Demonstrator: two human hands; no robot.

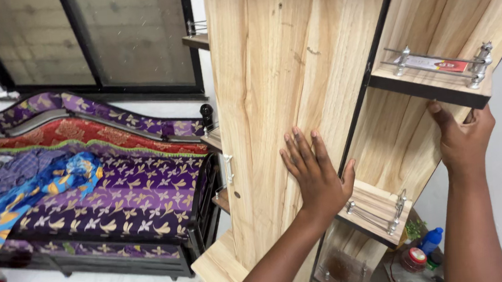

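Tilted wooden cabinet door point(271, 97) filling the centre, left hand point(316, 174) laid flat on it with fingers spread wide, palm against the panel's lower part. At 3 o'clock from that, right hand point(463, 139) cupped under the upper shelf point(431, 85), thumb up on its dark edge, fingers curled beneath. Lower shelf point(375, 206) at 5 o'clock of the left hand; patterned sofa bed point(118, 193) at 9 o'clock.

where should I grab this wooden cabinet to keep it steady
Grip the cabinet by the upper shelf from below, where the right hand is. Its thick edge gives purchase; the flat panel under the left hand only allows pressing.
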